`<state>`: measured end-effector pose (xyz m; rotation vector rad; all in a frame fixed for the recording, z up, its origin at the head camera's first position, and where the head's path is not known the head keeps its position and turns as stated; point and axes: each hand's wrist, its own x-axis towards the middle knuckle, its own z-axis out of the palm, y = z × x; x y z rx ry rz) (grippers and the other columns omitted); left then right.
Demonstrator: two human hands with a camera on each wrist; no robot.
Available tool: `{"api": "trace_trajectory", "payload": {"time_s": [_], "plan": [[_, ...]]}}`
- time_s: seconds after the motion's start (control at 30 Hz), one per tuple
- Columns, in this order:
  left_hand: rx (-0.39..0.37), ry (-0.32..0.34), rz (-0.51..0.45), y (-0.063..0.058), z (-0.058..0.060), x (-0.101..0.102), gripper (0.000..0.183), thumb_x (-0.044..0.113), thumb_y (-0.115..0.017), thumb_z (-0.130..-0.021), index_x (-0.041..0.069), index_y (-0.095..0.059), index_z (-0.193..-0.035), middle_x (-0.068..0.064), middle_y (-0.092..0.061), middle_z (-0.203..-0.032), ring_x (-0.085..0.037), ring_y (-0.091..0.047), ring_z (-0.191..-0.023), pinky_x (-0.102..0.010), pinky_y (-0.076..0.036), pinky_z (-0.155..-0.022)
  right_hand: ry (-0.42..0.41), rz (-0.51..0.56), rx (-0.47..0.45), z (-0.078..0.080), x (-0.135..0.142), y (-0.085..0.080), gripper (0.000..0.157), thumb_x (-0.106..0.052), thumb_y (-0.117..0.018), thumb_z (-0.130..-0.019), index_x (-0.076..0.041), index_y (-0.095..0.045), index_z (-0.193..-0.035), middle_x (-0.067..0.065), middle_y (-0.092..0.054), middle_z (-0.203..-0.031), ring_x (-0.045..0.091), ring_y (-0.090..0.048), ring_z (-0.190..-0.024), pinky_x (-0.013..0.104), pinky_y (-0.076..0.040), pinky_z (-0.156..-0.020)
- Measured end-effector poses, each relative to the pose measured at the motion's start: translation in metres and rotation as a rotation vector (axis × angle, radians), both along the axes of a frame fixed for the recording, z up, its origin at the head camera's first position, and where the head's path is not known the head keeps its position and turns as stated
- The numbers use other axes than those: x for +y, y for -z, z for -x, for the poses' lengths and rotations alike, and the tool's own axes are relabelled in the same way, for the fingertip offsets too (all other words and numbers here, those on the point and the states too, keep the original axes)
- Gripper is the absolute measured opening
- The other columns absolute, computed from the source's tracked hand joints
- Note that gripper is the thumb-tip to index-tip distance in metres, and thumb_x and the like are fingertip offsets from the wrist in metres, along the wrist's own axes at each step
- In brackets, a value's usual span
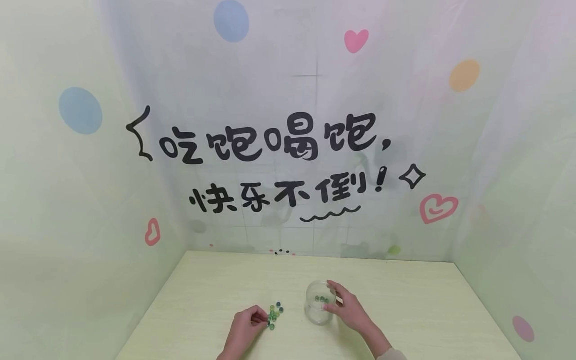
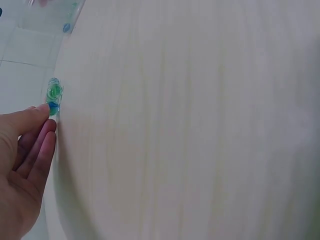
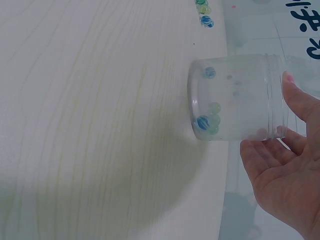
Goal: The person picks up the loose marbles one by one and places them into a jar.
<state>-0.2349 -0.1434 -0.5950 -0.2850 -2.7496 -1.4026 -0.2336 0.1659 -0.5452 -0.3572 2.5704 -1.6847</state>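
On the table, a small cluster of green, yellow-green and blue glass marbles [image 1: 273,313] lies beside my left hand [image 1: 246,326]. Its thumb and fingertips pinch a blue marble [image 2: 53,105] at the near side of the cluster, with other marbles close behind it in the left wrist view. To the right stands a clear jar [image 1: 309,311], upright and lidless. My right hand [image 1: 353,312] grips it near the rim, thumb on one side and fingers on the other. Inside, several blue and green marbles [image 3: 203,122] rest at the bottom.
The pale wood-grain table [image 1: 216,280] carries both the cluster and the jar. Behind it hangs a printed backdrop [image 1: 270,240] with black lettering, and similar sheets enclose the left and right sides.
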Motion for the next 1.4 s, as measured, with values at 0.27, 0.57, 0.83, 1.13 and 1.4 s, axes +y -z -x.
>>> {"api": "trace_trajectory", "payload": {"time_s": [0.27, 0.57, 0.83, 1.13, 1.4], "plan": [[0.010, -0.009, 0.040, 0.000, -0.002, 0.002, 0.015, 0.002, -0.078, -0.079, 0.010, -0.068, -0.087, 0.003, -0.069, -0.081, -0.001, -0.061, -0.072, -0.015, -0.055, -0.063, -0.008, 0.002, -0.006, 0.000, 0.001, 0.000, 0.066, -0.011, -0.072, -0.090, 0.007, -0.039, -0.145, 0.033, -0.041, -0.149, 0.055, -0.038, -0.137, 0.058, -0.044, -0.109], [0.012, -0.036, 0.074, -0.001, -0.004, 0.005, 0.016, 0.001, -0.078, -0.078, 0.010, -0.067, -0.085, 0.004, -0.067, -0.079, -0.002, -0.059, -0.070, -0.016, -0.053, -0.061, -0.019, 0.000, 0.000, 0.001, 0.001, 0.002, 0.067, -0.011, -0.072, -0.090, 0.008, -0.038, -0.146, 0.034, -0.041, -0.149, 0.055, -0.038, -0.137, 0.059, -0.043, -0.109], [-0.007, -0.069, 0.057, 0.002, -0.001, 0.004, 0.017, 0.002, -0.078, -0.078, 0.010, -0.067, -0.088, 0.003, -0.068, -0.081, -0.005, -0.061, -0.073, -0.015, -0.053, -0.063, -0.021, 0.003, 0.000, 0.000, 0.001, 0.000, 0.067, -0.011, -0.072, -0.091, 0.008, -0.038, -0.146, 0.034, -0.041, -0.149, 0.056, -0.037, -0.137, 0.060, -0.043, -0.109], [-0.002, -0.116, -0.001, -0.005, 0.001, 0.005, 0.015, 0.001, -0.076, -0.079, 0.006, -0.067, -0.090, 0.000, -0.069, -0.083, -0.008, -0.063, -0.076, -0.015, -0.055, -0.065, -0.019, -0.004, -0.005, 0.000, 0.001, 0.000, 0.068, -0.012, -0.072, -0.091, 0.008, -0.038, -0.146, 0.034, -0.041, -0.149, 0.055, -0.036, -0.138, 0.059, -0.042, -0.109], [0.016, -0.105, -0.049, -0.012, 0.003, 0.006, 0.015, 0.000, -0.075, -0.080, 0.005, -0.067, -0.092, -0.002, -0.070, -0.087, -0.008, -0.064, -0.078, -0.015, -0.057, -0.068, -0.022, 0.004, -0.002, 0.001, 0.002, 0.002, 0.068, -0.012, -0.071, -0.091, 0.008, -0.037, -0.146, 0.034, -0.040, -0.149, 0.055, -0.036, -0.138, 0.059, -0.043, -0.109]]}}
